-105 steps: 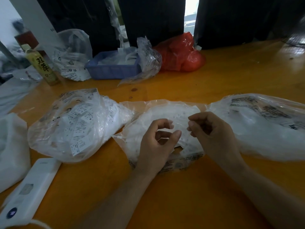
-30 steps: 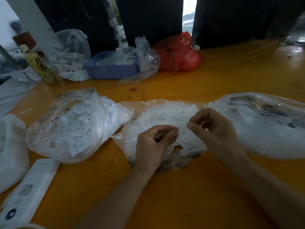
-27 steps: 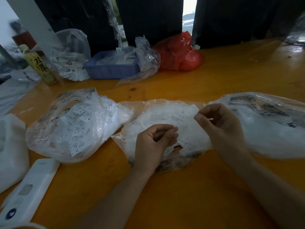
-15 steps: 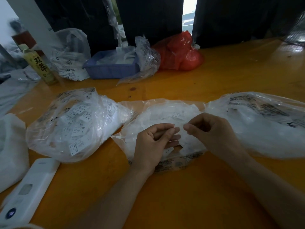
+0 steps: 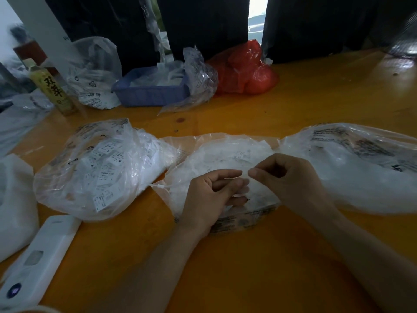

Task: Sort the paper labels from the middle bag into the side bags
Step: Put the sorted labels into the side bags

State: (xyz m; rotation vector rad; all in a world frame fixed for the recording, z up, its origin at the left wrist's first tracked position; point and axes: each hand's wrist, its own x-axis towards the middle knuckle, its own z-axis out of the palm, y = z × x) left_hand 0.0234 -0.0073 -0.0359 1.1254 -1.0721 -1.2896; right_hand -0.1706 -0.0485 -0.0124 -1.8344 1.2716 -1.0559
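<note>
Three clear plastic bags lie in a row on the orange table. The middle bag (image 5: pixel 225 154) holds white paper labels, the left bag (image 5: pixel 97 168) is full of printed labels, and the right bag (image 5: pixel 361 170) holds a white mass. Over the middle bag's near part, my left hand (image 5: pixel 209 197) curls loosely around a few small white paper labels (image 5: pixel 240 194). My right hand (image 5: pixel 288 177) is pinched thumb to forefinger at the left hand's fingertips, apparently on a label's edge. The label itself is barely visible.
At the back stand a blue basket (image 5: pixel 151 93), a red plastic bag (image 5: pixel 246 73), more clear bags (image 5: pixel 94 71) and a yellow bottle (image 5: pixel 53 89). A white flat device (image 5: pixel 42 256) and a white bag (image 5: pixel 13 204) lie at the near left.
My right hand swung out toward the right bag about a second ago and has come back to the left hand's fingertips. My left hand has stayed over the middle bag, its fingers slightly more spread.
</note>
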